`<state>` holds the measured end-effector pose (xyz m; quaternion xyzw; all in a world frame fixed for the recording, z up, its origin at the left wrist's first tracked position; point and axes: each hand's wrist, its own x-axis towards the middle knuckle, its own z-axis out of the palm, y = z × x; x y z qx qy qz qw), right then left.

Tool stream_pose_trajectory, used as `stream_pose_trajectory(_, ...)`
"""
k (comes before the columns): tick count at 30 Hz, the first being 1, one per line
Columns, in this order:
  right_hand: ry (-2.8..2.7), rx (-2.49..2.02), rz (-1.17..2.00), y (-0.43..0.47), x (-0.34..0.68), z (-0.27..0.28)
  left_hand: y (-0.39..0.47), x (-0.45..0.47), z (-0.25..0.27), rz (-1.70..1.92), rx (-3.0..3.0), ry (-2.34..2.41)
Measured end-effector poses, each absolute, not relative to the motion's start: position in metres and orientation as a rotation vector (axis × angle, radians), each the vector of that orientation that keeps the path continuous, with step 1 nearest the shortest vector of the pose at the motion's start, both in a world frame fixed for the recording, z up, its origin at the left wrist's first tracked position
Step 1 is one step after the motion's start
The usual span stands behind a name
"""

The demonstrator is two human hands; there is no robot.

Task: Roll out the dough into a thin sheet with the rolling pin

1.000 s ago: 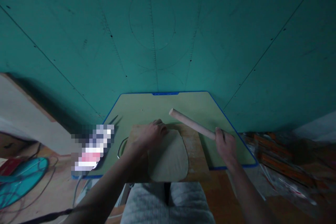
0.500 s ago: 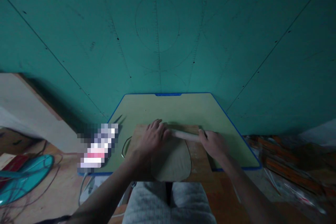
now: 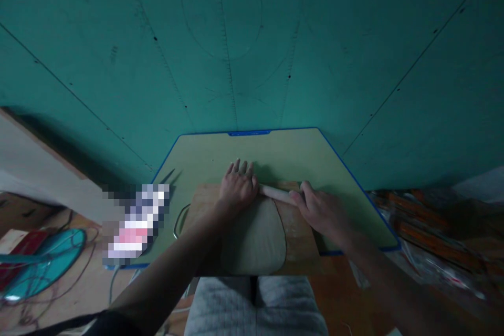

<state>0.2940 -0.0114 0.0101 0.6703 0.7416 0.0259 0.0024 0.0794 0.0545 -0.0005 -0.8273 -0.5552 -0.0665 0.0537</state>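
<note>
Both hands are pressing a wooden rolling pin (image 3: 277, 193) across the far edge of a flattened sheet of dough (image 3: 254, 236) lying on a wooden board (image 3: 301, 236) atop the green bench (image 3: 275, 152). The left hand (image 3: 236, 189) is lying flat with its grip spread wide over the pin's end; the right hand (image 3: 321, 212) is resting palm-down on the other end. The dough is looking soft, stretchy and easily torn, so it is probably best lifted from its edges; the pin looks stiff and light.

Scene is being lit dimly, with a heavy teal cast being thrown over everything by the green wall (image 3: 252, 37). Soft shadows are being cast beyond the hands onto the pale mat (image 3: 283, 155) and beside the slanted board at left; no glare is being picked up. Straight wall lines are being bowed by wide-angle distortion toward the edges, the floor clutter at right is being smeared, and one patch at left is being pixelated.
</note>
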Motion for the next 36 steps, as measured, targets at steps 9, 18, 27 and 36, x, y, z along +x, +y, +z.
stream_pose_trajectory(9,2.279,2.123,0.092,-0.012,0.292,0.005,0.062,0.082,0.000,-0.235,-2.566,-1.627)
stream_pose_trajectory(18,2.395,2.071,0.015,-0.043,0.282,0.011,0.035,0.049,-0.012,-0.361,-2.635,-1.571)
stream_pose_trajectory(27,2.540,1.939,0.148,-0.066,0.269,0.010,0.066,0.076,0.003,-0.269,-2.734,-1.469)
stream_pose_trajectory(36,2.972,1.910,0.059,-0.071,0.275,-0.012,0.071,0.088,0.012,-0.155,-2.794,-1.533)
